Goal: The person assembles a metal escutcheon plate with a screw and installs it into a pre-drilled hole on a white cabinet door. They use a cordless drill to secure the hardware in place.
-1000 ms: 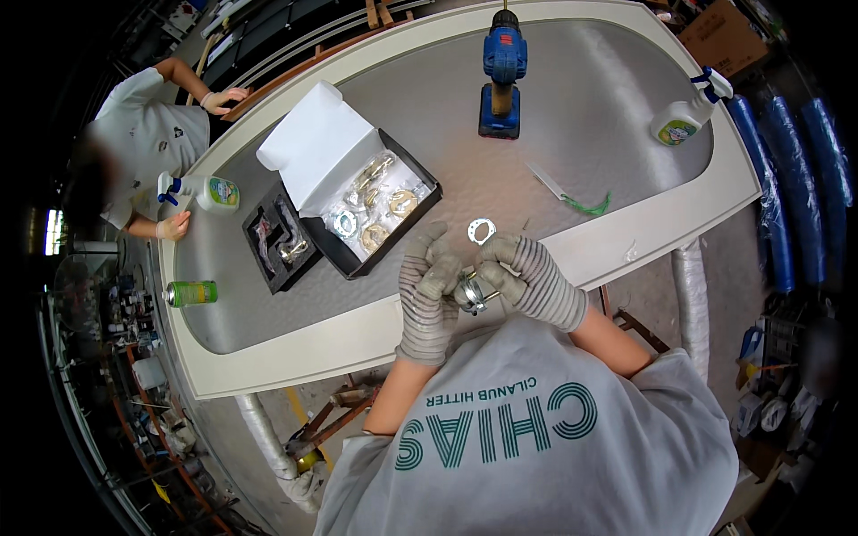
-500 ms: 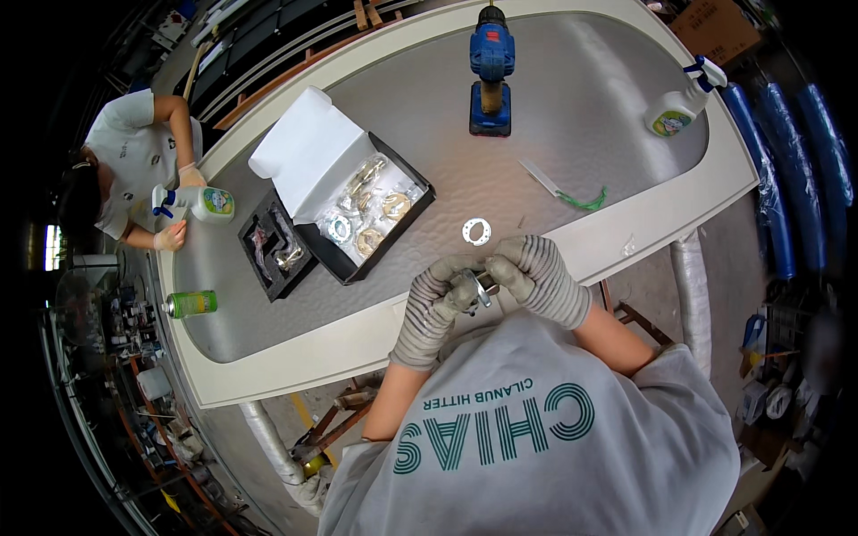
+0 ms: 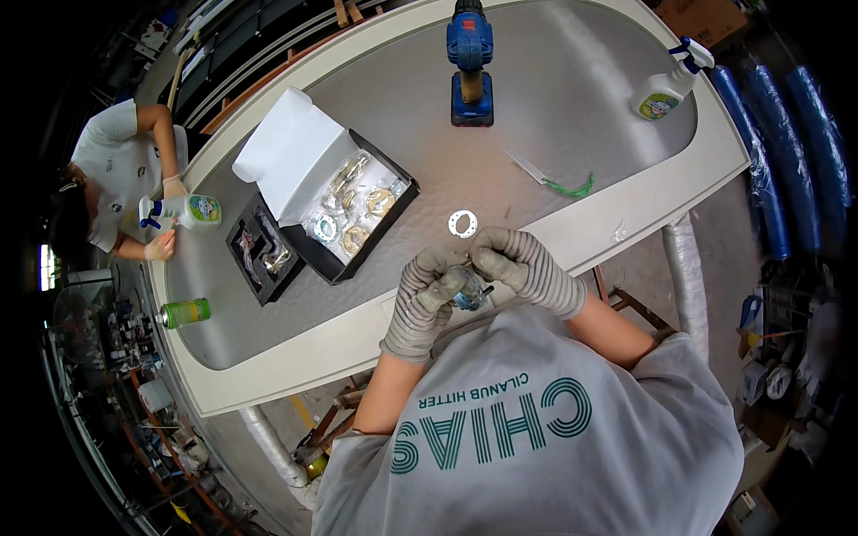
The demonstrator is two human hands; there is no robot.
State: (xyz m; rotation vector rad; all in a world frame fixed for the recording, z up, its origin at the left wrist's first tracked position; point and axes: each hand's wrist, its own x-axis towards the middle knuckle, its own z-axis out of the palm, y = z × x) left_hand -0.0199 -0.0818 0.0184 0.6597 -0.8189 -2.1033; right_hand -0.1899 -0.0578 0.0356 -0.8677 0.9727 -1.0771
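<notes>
Both of my hands wear grey striped work gloves and meet over the panel's near edge. My left hand is closed around a small round metal fitting, with its thumb across the face. A dark stub sticks out on the fitting's right side. My right hand is closed at the fitting's upper edge, fingers pinched; whether they also grip a smaller piece is hidden. Just beyond the hands, a flat metal ring plate with small holes lies on the panel. To its right lies a thin blade-like tool with a green cord.
The pale-framed panel carries an open box of bagged fittings, a black foam tray, a blue cordless drill, spray bottles and a green can. A co-worker leans at the left edge.
The round fitting has turned in my hands from nearly edge-on to showing its face. My right fingers have shifted to its upper edge. The whole view has shifted slightly.
</notes>
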